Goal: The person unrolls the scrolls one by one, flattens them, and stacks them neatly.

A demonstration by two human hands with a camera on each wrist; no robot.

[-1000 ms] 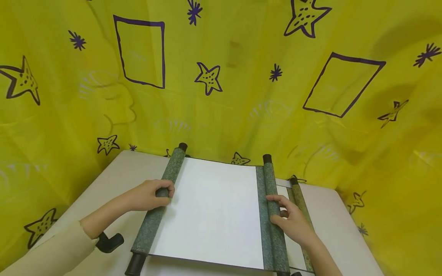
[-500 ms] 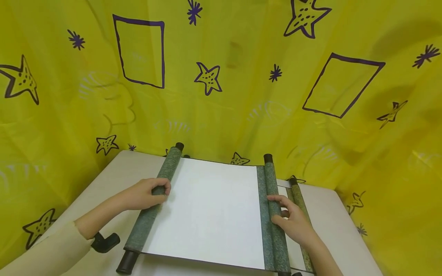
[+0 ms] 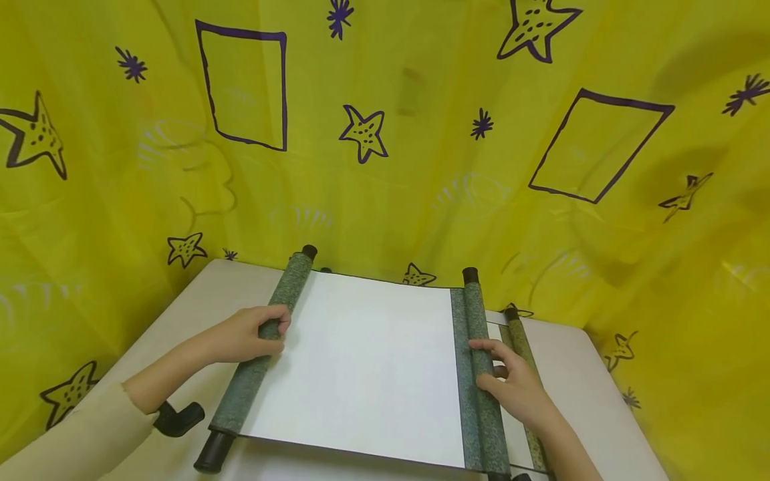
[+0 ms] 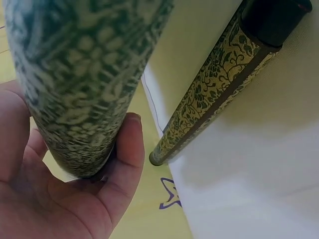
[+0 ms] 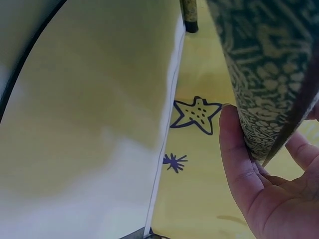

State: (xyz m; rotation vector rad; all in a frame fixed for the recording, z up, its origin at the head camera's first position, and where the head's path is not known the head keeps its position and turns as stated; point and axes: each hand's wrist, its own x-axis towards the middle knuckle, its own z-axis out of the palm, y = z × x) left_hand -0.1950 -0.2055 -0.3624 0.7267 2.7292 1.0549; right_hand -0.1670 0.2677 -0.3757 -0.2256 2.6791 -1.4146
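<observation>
A hanging scroll, its white sheet [image 3: 361,367] spread between two rollers, is held above the table. My left hand [image 3: 243,335] grips the green patterned left roller [image 3: 243,384], thumb and fingers curled round it. On the right, my right hand [image 3: 514,387] holds the matching right roller [image 3: 490,414] between thumb and fingers. Both rollers have black end knobs. Underneath lies a second scroll, mostly hidden; its gold-and-green right roller [image 3: 525,344] shows beyond my right hand. In the left wrist view its other roller [image 4: 209,89] rests on the table, apart from my hand.
The white table [image 3: 180,314] runs back to a yellow curtain [image 3: 373,207] printed with dark stars and frames. A black roller knob [image 3: 179,419] sticks out below my left forearm. The second scroll lies flat under the raised one.
My left hand has moved left and slightly up in view with the left roller, so more white sheet shows between the rollers. The right hand and right roller have shifted only slightly right.
</observation>
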